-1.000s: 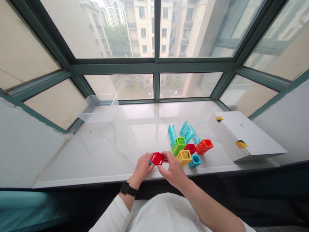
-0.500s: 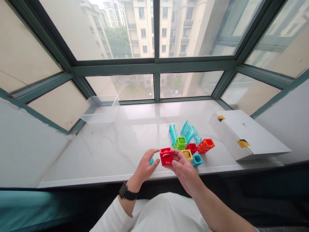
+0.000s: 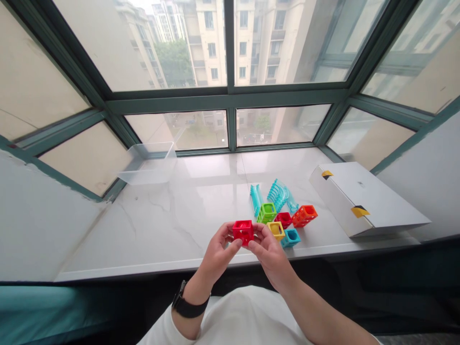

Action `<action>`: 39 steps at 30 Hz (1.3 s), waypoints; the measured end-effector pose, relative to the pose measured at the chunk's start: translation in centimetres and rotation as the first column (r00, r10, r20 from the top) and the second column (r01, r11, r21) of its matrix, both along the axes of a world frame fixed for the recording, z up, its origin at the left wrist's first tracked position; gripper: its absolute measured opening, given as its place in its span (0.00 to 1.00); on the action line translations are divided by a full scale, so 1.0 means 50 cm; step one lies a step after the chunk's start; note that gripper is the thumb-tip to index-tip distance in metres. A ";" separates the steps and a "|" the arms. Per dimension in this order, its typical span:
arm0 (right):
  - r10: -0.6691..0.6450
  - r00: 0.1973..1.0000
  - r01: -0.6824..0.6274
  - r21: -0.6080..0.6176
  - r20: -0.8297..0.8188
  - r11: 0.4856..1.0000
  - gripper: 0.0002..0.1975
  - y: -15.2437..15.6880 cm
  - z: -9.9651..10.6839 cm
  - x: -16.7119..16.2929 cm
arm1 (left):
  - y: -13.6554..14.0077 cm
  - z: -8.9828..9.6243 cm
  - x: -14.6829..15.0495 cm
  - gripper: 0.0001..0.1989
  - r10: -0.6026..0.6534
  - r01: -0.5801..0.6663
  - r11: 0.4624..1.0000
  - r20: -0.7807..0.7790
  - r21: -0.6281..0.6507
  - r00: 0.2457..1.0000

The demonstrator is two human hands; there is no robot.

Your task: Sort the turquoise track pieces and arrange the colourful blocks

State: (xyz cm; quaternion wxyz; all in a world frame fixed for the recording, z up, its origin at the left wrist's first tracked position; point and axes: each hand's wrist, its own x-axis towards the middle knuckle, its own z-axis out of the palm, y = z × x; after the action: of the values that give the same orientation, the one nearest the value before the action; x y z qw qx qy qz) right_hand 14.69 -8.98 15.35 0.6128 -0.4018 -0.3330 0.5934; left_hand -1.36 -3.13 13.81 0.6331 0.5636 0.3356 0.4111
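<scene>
Between my two hands is a red toy block (image 3: 243,232), a hollow cube with round openings. My left hand (image 3: 220,251) grips it from the left, thumb at its lower front. On the other side my right hand (image 3: 270,252) grips it too, with the thumb near the lower right corner. Just right of my hands stand a yellow block (image 3: 276,230), a light blue block (image 3: 290,237), a green block (image 3: 266,212), another red block (image 3: 283,220) and an orange block (image 3: 304,216). Fingers hide the sides of the held block.
Behind the blocks lie a straight clear-blue track piece (image 3: 256,200) and a curved one (image 3: 280,194). A clear plastic bin (image 3: 149,167) stands at the back left of the marble sill (image 3: 172,220). A white box (image 3: 370,201) with yellow-black tabs sits at the right.
My left hand has closed onto the red block, which my right hand held before. The block has turned and shifted slightly left. A blue piece seen behind my left hand is now hidden.
</scene>
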 end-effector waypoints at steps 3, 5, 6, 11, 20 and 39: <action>-0.004 1.000 0.004 -0.011 0.017 1.000 0.23 0.000 0.003 0.000 | -0.003 0.006 0.005 0.23 -0.008 0.011 0.998 0.050 -0.060 0.999; -0.008 0.999 0.008 -0.005 0.049 1.000 0.23 -0.001 0.002 0.000 | -0.005 0.008 0.006 0.23 -0.009 0.013 0.997 0.062 -0.074 0.998; -0.013 0.997 0.012 0.009 0.074 1.000 0.23 -0.002 0.001 0.001 | -0.006 0.009 0.006 0.23 -0.005 0.009 0.997 0.055 -0.071 0.998; -0.046 0.932 -0.013 0.162 0.359 0.987 0.23 -0.011 -0.008 0.008 | -0.006 0.017 0.002 0.20 0.039 -0.039 0.999 -0.073 0.010 0.997; -0.339 0.555 -0.042 0.432 0.760 0.901 0.23 -0.025 0.000 0.007 | -0.011 0.015 -0.003 0.19 0.185 -0.120 0.966 -0.292 0.228 0.938; -0.151 0.687 -0.167 0.357 0.711 0.919 0.25 -0.024 0.041 0.041 | -0.044 0.014 0.008 0.18 -0.056 0.062 0.998 0.177 -0.024 0.983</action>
State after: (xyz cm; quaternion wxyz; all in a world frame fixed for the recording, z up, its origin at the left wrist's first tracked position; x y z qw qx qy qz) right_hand 16.74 -10.20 17.37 0.4955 -0.4700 -0.6620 0.3086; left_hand -0.95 -5.31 14.52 0.6806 0.5252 0.2674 0.4353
